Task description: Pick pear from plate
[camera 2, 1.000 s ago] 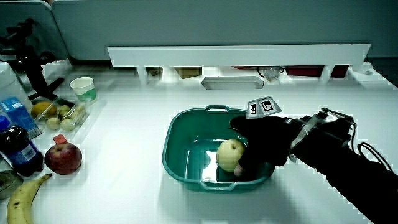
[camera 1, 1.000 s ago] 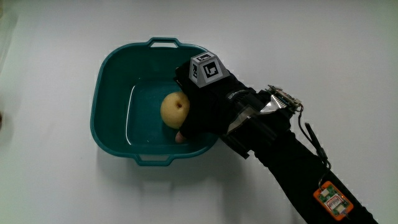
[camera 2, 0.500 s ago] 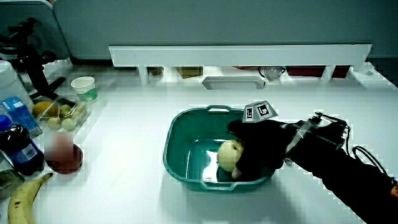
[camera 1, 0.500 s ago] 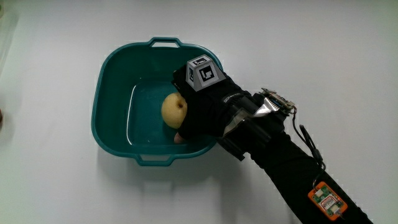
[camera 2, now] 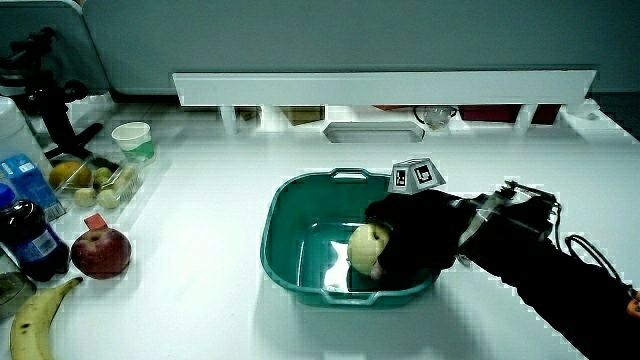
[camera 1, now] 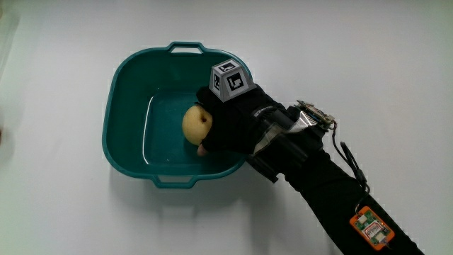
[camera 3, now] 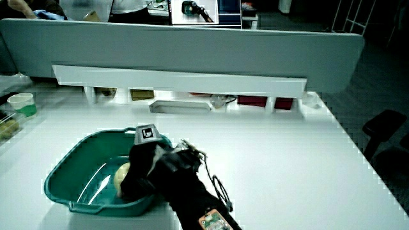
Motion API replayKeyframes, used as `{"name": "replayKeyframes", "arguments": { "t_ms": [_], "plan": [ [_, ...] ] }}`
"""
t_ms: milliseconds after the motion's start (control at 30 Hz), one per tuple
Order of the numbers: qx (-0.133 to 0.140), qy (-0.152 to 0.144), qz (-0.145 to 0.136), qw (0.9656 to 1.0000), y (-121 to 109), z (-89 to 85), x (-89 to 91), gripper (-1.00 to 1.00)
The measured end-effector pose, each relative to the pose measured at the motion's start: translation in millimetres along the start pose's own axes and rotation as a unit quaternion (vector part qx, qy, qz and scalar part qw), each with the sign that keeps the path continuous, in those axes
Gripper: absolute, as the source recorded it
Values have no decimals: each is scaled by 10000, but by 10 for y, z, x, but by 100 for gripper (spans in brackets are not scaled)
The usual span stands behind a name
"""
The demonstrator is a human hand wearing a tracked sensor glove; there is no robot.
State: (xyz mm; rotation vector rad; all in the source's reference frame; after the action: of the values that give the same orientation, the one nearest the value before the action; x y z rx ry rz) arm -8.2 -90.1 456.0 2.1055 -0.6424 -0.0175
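Curling around the round yellow-green pear (camera 1: 196,125) inside the teal plastic basin with handles (camera 1: 127,92), the black-gloved hand (camera 1: 230,124) has its fingers closed on the fruit's side. The pear looks firm, fairly light and smooth-skinned, so a wrap around its widest part should hold without bruising.

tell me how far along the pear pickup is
Done: the hand has reached into the teal basin and its fingers are closed around the pear, as a side view also shows. In hand: the grasp itself, with the pear low inside the basin, apparently not yet lifted clear. Left: raising the pear over the basin's rim and taking it out.
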Motion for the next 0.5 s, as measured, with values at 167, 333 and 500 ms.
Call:
{"name": "replayKeyframes", "arguments": {
  "t_ms": [167, 333, 500],
  "plan": [
    [267, -124, -94, 9995, -25, 13, -9, 73],
    [389, -111, 8, 9992, -53, 22, -18, 92],
    [526, -214, 126, 9983, -107, 65, -64, 100]
  ]
}}
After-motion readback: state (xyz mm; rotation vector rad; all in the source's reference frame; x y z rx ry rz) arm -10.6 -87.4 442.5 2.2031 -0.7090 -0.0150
